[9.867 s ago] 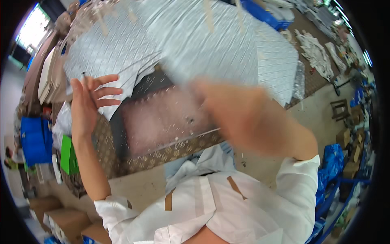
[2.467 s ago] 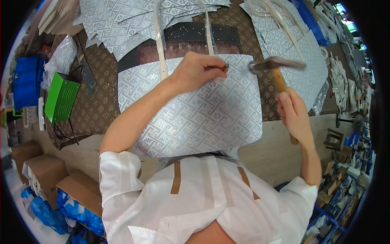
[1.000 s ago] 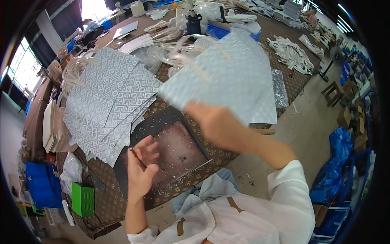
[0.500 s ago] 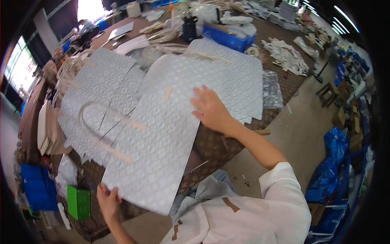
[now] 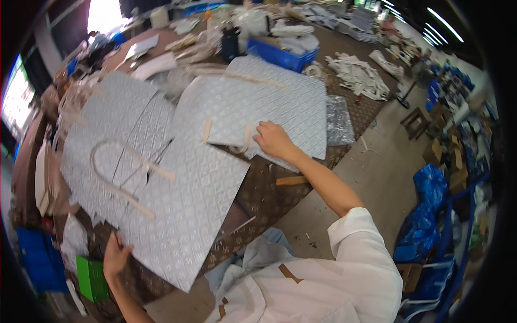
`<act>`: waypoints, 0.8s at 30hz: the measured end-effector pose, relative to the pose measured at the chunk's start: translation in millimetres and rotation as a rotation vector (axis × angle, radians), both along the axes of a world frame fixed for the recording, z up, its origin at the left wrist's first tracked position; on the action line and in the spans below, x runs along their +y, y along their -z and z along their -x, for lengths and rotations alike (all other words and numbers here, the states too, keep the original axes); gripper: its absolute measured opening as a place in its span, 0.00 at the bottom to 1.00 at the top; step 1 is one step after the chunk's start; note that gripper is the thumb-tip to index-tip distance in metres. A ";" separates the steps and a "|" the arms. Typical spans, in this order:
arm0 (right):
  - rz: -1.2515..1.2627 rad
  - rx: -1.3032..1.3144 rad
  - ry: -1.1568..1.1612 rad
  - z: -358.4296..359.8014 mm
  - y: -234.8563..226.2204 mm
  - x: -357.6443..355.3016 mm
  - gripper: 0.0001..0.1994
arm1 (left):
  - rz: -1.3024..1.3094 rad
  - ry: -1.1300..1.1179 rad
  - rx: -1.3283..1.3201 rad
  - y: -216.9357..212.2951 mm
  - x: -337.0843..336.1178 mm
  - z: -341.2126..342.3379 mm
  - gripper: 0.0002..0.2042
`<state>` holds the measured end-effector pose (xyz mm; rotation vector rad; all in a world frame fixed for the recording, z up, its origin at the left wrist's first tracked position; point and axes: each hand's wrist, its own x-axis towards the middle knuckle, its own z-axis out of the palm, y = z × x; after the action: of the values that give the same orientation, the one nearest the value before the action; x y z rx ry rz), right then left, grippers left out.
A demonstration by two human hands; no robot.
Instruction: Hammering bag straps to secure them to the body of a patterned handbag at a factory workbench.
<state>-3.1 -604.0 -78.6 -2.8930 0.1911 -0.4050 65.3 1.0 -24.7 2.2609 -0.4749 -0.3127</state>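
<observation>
A large silver-grey sheet (image 5: pixel 188 215) with a raised diamond pattern slants across the table, a beige U-shaped handle (image 5: pixel 94 156) on it. My left hand (image 5: pixel 115 257) is at its lower left edge, fingers stretched and thumb apart. Farther back lies a second patterned sheet (image 5: pixel 296 105) with two beige strap ends (image 5: pixel 207 131) at its near edge. My right hand (image 5: pixel 274 141) has its fingers bent together on that edge, beside the right strap end; the fingertips are partly hidden. Another grey patterned sheet (image 5: pixel 113 102) lies at the left.
A blue bin (image 5: pixel 285 54), a clear plastic bag (image 5: pixel 339 121) and crumpled white pieces (image 5: pixel 355 75) lie on the brown patterned table (image 5: pixel 258 188). A wooden stick (image 5: pixel 293 181) is under my right forearm. A green box (image 5: pixel 92 277) stands lower left; a stool (image 5: pixel 414 124) stands right.
My right hand has gone from spread on the sheet to fingers drawn together. A gap and a second strap end now show beside it. My left hand's fingers have spread at the sheet's edge.
</observation>
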 end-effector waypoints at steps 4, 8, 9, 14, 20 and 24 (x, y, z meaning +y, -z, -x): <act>-0.471 0.120 -0.211 42.8 -28.2 57.3 0.23 | -0.146 0.058 0.047 18.7 27.4 -22.1 0.22; -0.129 0.066 -0.330 20.3 28.0 74.1 0.22 | 0.255 -0.055 0.253 29.2 60.0 0.7 0.34; -0.178 0.057 -0.294 17.8 29.1 76.4 0.24 | 0.363 -0.016 0.342 21.8 69.8 10.7 0.35; -0.269 0.077 -0.155 -3.3 -0.6 48.9 0.25 | -0.193 -0.089 0.420 -35.7 52.2 34.2 0.31; -0.559 0.243 -0.103 -2.7 -33.3 79.2 0.25 | 0.038 -0.042 0.336 41.4 88.6 -7.0 0.18; -0.636 0.201 -0.284 33.3 -10.7 126.5 0.23 | 0.028 -0.065 0.333 21.2 31.1 -8.2 0.15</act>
<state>-36.4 -477.5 -67.9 -2.2779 -0.0566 0.0073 73.5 32.2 -45.9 2.1367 -0.2292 -0.6311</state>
